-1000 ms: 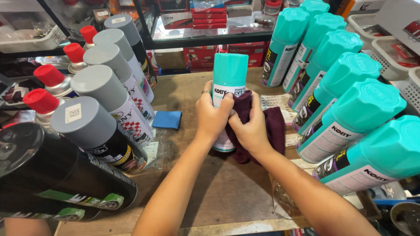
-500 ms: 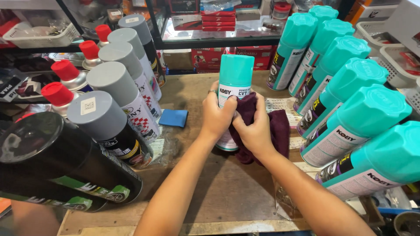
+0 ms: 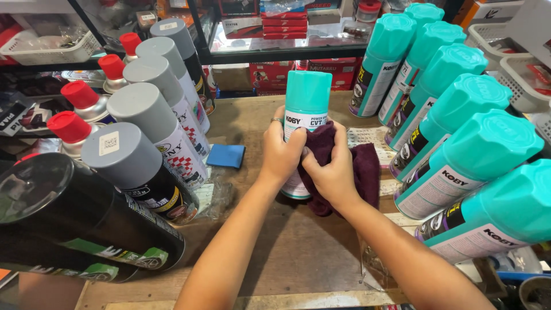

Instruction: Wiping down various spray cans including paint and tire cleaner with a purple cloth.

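Observation:
A spray can with a teal cap stands upright on the wooden table in the middle. My left hand grips its white body from the left side; a ring is on one finger. My right hand presses a dark maroon cloth against the can's right side. The cloth wraps partly around the can and hangs down to the table, hiding the can's lower right part.
Several teal-capped spray cans stand in a row on the right. Grey-capped cans and red-capped cans line the left, with a large black can nearest. A blue sponge lies on the table. Shelves with red boxes are behind.
The hands and cloth stay on the can, with the right hand shifting slightly down its side. The view has moved a little.

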